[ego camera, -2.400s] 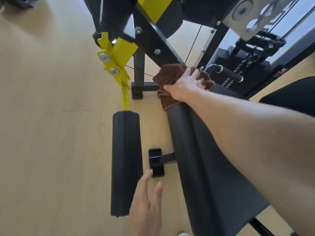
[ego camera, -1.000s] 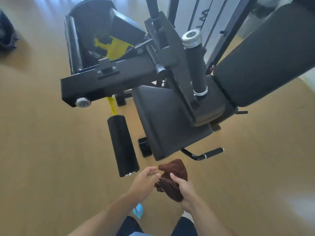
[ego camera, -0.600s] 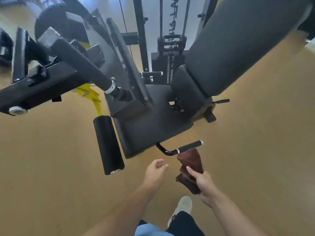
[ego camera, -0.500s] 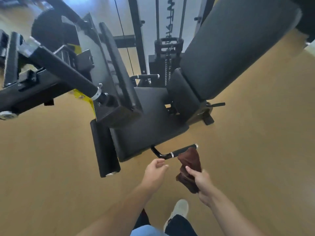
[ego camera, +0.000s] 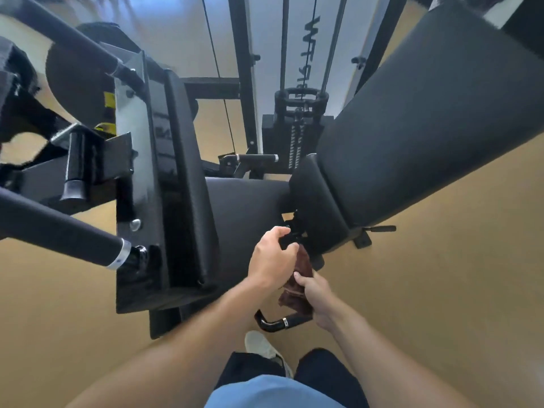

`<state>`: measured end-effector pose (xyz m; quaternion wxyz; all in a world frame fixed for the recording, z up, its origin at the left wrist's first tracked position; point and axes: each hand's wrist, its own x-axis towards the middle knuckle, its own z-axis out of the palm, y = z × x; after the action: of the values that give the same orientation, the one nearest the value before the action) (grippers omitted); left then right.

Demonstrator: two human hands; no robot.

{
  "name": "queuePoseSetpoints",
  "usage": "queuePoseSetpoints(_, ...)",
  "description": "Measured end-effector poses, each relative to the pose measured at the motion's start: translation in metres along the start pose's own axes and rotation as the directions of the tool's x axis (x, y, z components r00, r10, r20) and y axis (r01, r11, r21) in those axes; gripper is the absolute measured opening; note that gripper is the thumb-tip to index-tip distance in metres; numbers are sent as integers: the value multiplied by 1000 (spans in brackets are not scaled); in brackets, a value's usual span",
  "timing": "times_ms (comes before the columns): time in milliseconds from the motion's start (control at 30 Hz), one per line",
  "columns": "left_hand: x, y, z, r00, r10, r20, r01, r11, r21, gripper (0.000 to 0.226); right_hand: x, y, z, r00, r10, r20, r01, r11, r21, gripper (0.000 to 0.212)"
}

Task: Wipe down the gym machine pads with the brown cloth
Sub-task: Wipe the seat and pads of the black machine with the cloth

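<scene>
While your right hand grips the bunched brown cloth from its right side, your left hand curls at the cloth's upper end, pinching it beside the black padded seat, above the curved black handle.

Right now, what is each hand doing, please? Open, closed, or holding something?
Left hand: fingers curled by the seat hinge; whether it grips anything cannot be told.
Right hand: holding the brown cloth.

A white shoe stands on the tan wooden floor.
</scene>
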<state>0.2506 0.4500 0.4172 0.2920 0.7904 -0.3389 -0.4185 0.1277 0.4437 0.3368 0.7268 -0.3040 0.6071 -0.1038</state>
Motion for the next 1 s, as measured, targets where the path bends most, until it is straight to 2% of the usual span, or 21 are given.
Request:
queuePoseSetpoints(133, 37, 57, 0, 998, -15, -56, 16, 1000, 19, 43, 33, -60, 1, 999, -42, 30, 43, 997, -65, 22)
queuePoseSetpoints(267, 88, 89, -5, 975, -195, -108, 182, 976, -120, 45, 73, -113, 4, 999, -28, 34, 35, 979, -202, 20)
queuePoseSetpoints(333, 110, 85, -9, 956, -266, -127, 258, 963, -77, 45, 104, -133, 5, 999, 2, 53, 8, 980, -200, 22)
queuePoseSetpoints(433, 140, 77, -17, 950, -300, -80, 310, 938, 158, 49, 147, -163, 9, 993, 115, 5, -113, 984, -134, 21)
queuePoseSetpoints(500, 158, 80, -29, 953, -302, 12, 272, 875, 400, 50, 180, -178, 13, 981, 189, -32, -191, 979, -76, 30)
queuePoseSetpoints(567, 183, 85, -44, 958, -271, 92, 137, 717, 684, 53, 216, -194, 26, 974, 216, -61, -221, 970, -97, 51)
queuePoseSetpoints(633, 209, 88, -64, 954, -252, 160, -13, 503, 864, 57, 257, -201, 40, 974, 195, -116, -218, 947, -237, 79)
queuePoseSetpoints(667, 221, 88, -75, 944, -269, 189, -67, 406, 911, 59, 280, -201, 45, 980, 150, -128, -187, 914, -360, 88)
queuePoseSetpoints(733, 241, 88, -95, 925, -317, 212, -132, 256, 958, 61, 311, -200, 55, 997, 80, -6, -68, 805, -590, 79)
queuePoseSetpoints(800, 257, 81, -113, 918, -343, 198, -153, 155, 976, 62, 332, -201, 61, 982, 79, 170, 75, 665, -743, 76)
queuePoseSetpoints(867, 266, 74, -125, 904, -389, 179, -163, 74, 984, 60, 347, -198, 63, 978, 14, 209, 174, 499, -849, 78)
queuePoseSetpoints(933, 273, 64, -128, 865, -468, 180, -160, 83, 984, 59, 356, -195, 69, 974, -110, 198, 226, 392, -892, 90)
queuePoseSetpoints(1000, 281, 64, -122, 836, -506, 212, -144, 170, 975, 60, 372, -185, 71, 964, -157, 213, 253, 318, -914, 99)
